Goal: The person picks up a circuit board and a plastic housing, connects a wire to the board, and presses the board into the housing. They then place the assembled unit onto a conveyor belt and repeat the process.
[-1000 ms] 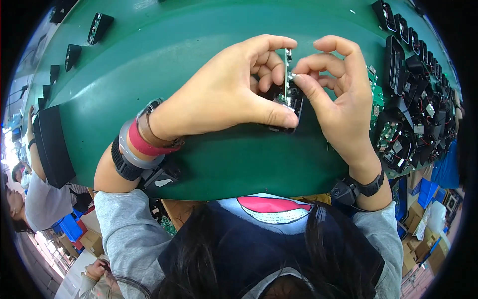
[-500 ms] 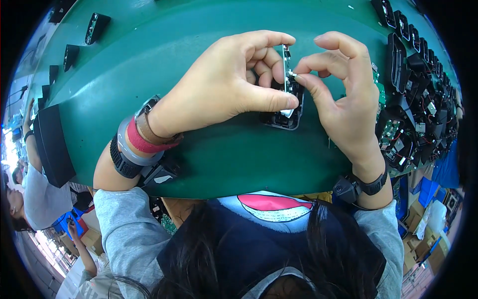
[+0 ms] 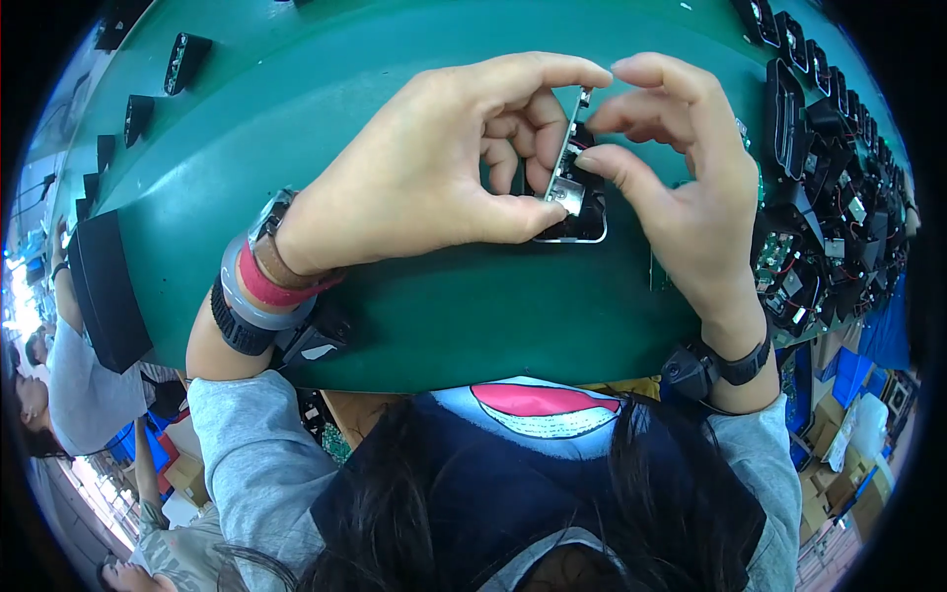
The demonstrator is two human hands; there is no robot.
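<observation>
My left hand [image 3: 434, 163] grips a narrow circuit board [image 3: 564, 168] on its edge, index finger at the far end and thumb at the near end. Small parts and a silvery block show on the board's right face. Just under it is a black plastic housing [image 3: 595, 219] with a pale rim, partly hidden by my hands. My right hand [image 3: 695, 197] is close on the right, its thumb tip beside a small white connector on the board. Thumb and index finger are apart, with nothing visible between them; whether the thumb touches the connector, I cannot tell.
Black housings, wires and green boards lie heaped on the green table's [image 3: 473, 326] right side, around an open black casing [image 3: 784, 123]. A black box [image 3: 104, 286] stands at the left edge, with several small black units [image 3: 185, 61] beyond. Other people are at far left.
The board's far end has tilted right, and its near end has moved left. My right thumb and index finger have parted from their pinch at the white connector.
</observation>
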